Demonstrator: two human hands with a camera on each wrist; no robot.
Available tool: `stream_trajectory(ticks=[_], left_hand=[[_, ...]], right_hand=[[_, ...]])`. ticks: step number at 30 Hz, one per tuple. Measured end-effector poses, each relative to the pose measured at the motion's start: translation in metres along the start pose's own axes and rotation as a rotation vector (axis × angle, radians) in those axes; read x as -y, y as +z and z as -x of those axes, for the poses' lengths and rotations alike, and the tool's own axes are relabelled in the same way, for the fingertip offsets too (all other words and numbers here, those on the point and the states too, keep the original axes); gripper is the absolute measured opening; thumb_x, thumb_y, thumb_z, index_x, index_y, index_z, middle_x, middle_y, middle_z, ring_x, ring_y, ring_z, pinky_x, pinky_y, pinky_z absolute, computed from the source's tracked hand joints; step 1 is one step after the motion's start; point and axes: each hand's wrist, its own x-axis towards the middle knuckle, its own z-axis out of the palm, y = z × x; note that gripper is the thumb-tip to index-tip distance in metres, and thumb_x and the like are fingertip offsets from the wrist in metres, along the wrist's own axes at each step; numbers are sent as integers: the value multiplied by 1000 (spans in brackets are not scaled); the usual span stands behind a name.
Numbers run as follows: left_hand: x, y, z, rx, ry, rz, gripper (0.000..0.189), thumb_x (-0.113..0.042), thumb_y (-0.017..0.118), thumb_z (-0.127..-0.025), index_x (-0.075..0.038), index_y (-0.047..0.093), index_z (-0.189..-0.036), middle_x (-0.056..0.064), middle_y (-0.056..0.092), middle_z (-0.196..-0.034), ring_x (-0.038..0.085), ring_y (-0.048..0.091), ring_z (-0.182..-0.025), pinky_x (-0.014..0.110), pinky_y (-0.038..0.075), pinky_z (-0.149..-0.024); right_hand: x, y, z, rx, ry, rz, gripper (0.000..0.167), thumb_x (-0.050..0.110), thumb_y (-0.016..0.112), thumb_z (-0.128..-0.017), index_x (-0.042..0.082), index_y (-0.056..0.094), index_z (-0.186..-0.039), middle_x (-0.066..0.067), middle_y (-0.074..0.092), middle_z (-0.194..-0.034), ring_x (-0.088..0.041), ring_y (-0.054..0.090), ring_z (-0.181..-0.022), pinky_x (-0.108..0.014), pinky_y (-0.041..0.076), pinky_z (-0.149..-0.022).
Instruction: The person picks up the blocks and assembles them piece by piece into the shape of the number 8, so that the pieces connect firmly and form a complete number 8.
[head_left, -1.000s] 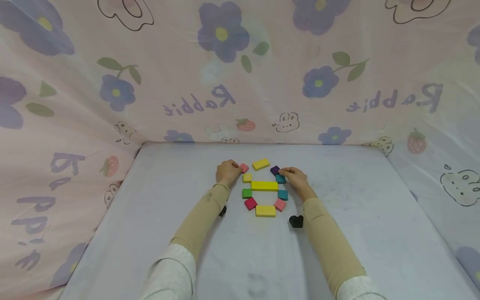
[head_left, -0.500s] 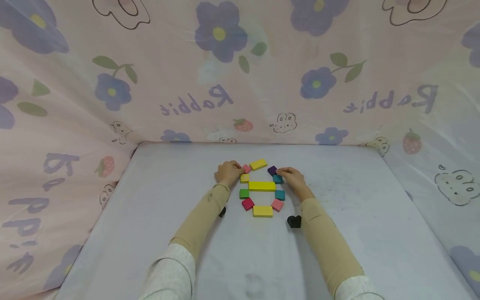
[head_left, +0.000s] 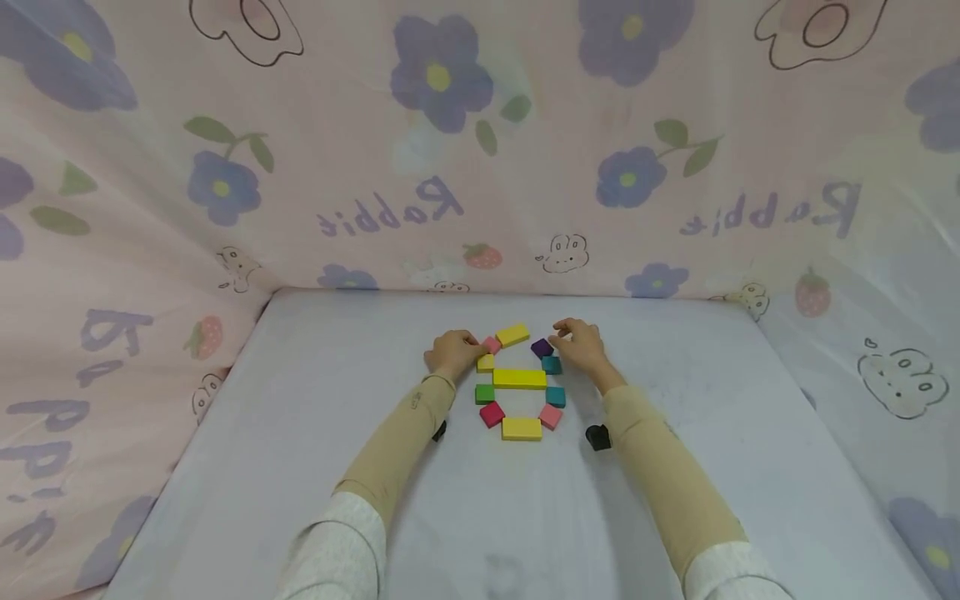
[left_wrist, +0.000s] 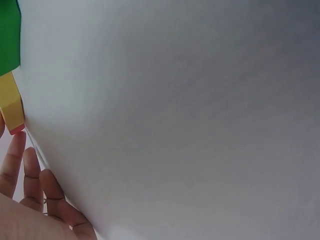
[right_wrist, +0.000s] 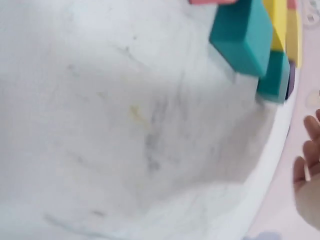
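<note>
My left hand (head_left: 452, 353) is at the upper left of a ring of coloured blocks, its fingertips pinching a small pink block (head_left: 491, 344). In the left wrist view a fingertip meets the pink block's end (left_wrist: 18, 129), beside a yellow block (left_wrist: 11, 102). The pink block nearly meets a tilted yellow block (head_left: 513, 336) at the top. My right hand (head_left: 582, 345) hovers with loosely bent fingers, holding nothing, just right of a purple block (head_left: 542, 347). Below the purple block lies a teal block (head_left: 551, 365). A long yellow block (head_left: 519, 379) crosses the ring's middle.
Lower in the ring are a green block (head_left: 485, 394), a red block (head_left: 492, 414), another teal block (head_left: 556, 397), a second pink block (head_left: 551, 417) and a yellow block (head_left: 521, 429). The white table (head_left: 300, 467) meets patterned cloth walls (head_left: 525, 167) at its back and sides.
My left hand has pushed the pink block right, closer to the top yellow block. My right hand has let go of the purple block and drawn back slightly, fingers spreading.
</note>
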Motion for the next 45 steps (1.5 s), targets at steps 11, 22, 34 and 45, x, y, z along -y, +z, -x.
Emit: stream_trajectory(ticks=[11, 22, 34, 45], left_hand=[[1, -1, -1, 6, -16, 53, 34, -46, 64, -83, -15, 72, -94, 2, 70, -100, 24, 56, -96, 46, 33, -92], [4, 4, -3, 16, 6, 51, 28, -42, 62, -85, -19, 74, -96, 1, 69, -110, 23, 56, -108, 46, 32, -94], [5, 5, -2, 5, 11, 24, 28, -43, 62, -85, -20, 74, -95, 0, 70, -108, 22, 56, -105, 45, 33, -92], [6, 1, -1, -3, 17, 27, 29, -44, 62, -85, -20, 74, -96, 0, 70, -107, 24, 56, -104, 47, 33, -93]], right_hand=[[19, 15, -5, 33, -325, 444, 36, 31, 52, -94, 18, 58, -127, -7, 45, -143, -38, 32, -134, -60, 30, -103], [23, 27, -5, 174, -219, 540, 50, 44, 45, -95, 23, 41, -141, -2, 34, -151, -35, 16, -143, -59, 16, -111], [28, 34, 3, 141, -176, 462, 51, 45, 48, -94, 25, 43, -140, -10, 41, -140, -41, 23, -135, -60, 18, -109], [18, 37, 3, 139, -192, 365, 49, 45, 50, -93, 26, 45, -138, -9, 39, -142, -40, 21, -135, -61, 16, -109]])
